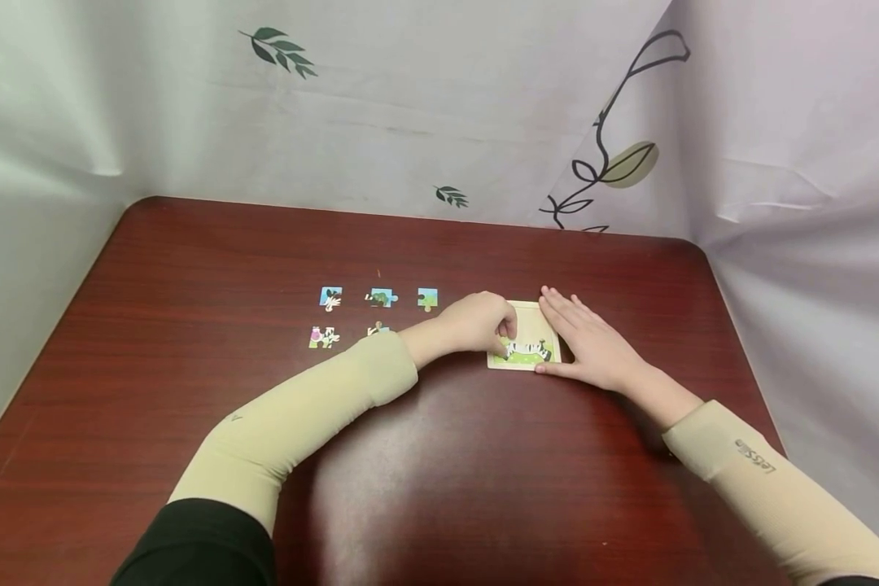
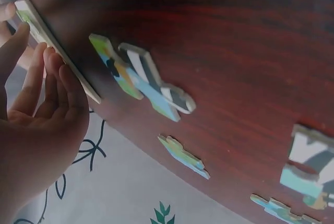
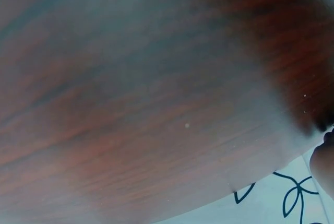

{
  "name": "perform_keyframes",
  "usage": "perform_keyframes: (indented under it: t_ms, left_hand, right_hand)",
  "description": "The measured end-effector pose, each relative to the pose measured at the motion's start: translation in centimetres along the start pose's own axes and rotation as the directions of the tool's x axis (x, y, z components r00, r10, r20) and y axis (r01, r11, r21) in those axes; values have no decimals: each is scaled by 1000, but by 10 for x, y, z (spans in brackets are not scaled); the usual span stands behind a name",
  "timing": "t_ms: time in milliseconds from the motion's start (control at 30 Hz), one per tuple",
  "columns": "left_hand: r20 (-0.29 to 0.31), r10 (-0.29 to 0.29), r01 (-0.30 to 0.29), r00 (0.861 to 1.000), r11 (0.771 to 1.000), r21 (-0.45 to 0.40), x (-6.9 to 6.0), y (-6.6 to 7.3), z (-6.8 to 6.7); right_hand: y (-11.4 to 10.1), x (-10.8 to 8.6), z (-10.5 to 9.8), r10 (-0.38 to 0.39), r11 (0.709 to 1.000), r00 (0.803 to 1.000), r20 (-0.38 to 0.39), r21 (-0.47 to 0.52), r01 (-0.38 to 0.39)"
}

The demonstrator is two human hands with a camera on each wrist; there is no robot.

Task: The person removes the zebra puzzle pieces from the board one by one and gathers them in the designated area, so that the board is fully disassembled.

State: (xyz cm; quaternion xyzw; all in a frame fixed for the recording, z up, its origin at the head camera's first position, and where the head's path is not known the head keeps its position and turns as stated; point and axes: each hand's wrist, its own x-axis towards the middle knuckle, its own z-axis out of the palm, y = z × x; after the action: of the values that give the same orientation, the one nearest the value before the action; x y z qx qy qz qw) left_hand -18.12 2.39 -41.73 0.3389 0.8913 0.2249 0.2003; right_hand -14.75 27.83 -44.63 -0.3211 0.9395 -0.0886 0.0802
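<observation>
A small pale puzzle tray (image 1: 526,310) lies on the table, its lower part filled with a striped, green-based picture. My left hand (image 1: 478,321) reaches over the tray's left side, fingers bent and thumb down by the picture's left end. Whether it pinches a piece there is hidden. In the left wrist view, a gap shows between thumb and index fingertip beside the tray (image 2: 62,54). My right hand (image 1: 589,342) lies along the tray's right edge with straight fingers, thumb at the lower corner. Only a bit of that hand (image 3: 323,164) enters the right wrist view.
Left of the tray lie loose puzzle pieces, among them a top-left one (image 1: 330,298), a top-middle one (image 1: 382,298), a blue-green one (image 1: 428,298) and a pink-spotted one (image 1: 324,337). My left sleeve (image 1: 322,399) covers part of that area. A patterned curtain (image 1: 381,122) borders the table (image 1: 212,268).
</observation>
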Motion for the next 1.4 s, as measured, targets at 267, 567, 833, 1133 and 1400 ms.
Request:
perform_keyframes:
  t_ms: [267, 567, 833, 1133, 1400]
  left_hand:
    - [-3, -3, 3, 1000, 998, 55, -3, 5, 3]
    - [-14, 0, 1, 1000, 997, 78, -3, 7, 3]
    - [-9, -19, 20, 1000, 996, 87, -3, 8, 4]
    - [-18, -4, 5, 1000, 998, 67, -2, 7, 7]
    - [-28, -1, 2, 1000, 999, 35, -1, 5, 8]
  right_hand:
    - [-1, -1, -1, -1, 1000, 1000, 3, 0, 1]
    - [-5, 0, -1, -28, 1000, 1000, -14, 7, 28]
    - [-8, 4, 0, -52, 999, 998, -32, 11, 52]
    - [-11, 9, 2, -58, 998, 998, -22, 4, 58]
    - [-11, 10, 2, -54, 999, 998, -15, 5, 54]
